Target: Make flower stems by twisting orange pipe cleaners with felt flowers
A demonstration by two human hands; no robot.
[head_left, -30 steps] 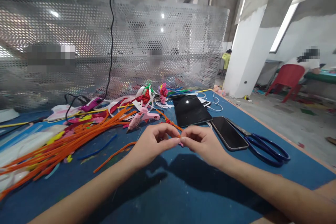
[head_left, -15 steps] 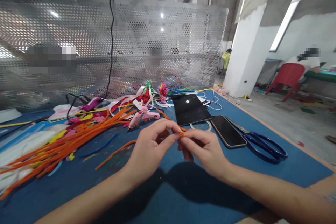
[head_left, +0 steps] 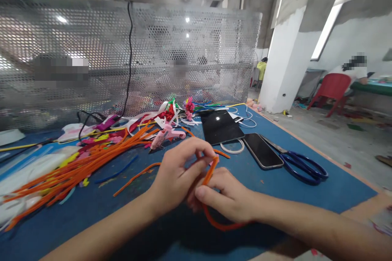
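Observation:
My left hand [head_left: 176, 175] pinches the upper end of an orange pipe cleaner [head_left: 211, 171] between thumb and forefinger. My right hand [head_left: 228, 197] sits just below and right of it, fingers closed on the same pipe cleaner, which loops down and around under that hand. Both hands hover over the blue table top [head_left: 275, 183]. A small pink bit shows at the left fingertips.
A heap of orange pipe cleaners [head_left: 76, 163] lies at the left. A pink glue gun [head_left: 165, 134], a tablet [head_left: 220, 126], a phone [head_left: 263, 151], a white ring [head_left: 232, 147] and blue scissors [head_left: 303, 167] lie beyond the hands. A perforated metal screen [head_left: 183, 57] backs the table.
My hands have come nearer and lower. My right hand has slid down the orange pipe cleaner, bending it into a loop under the hand, while my left hand keeps the top end pinched.

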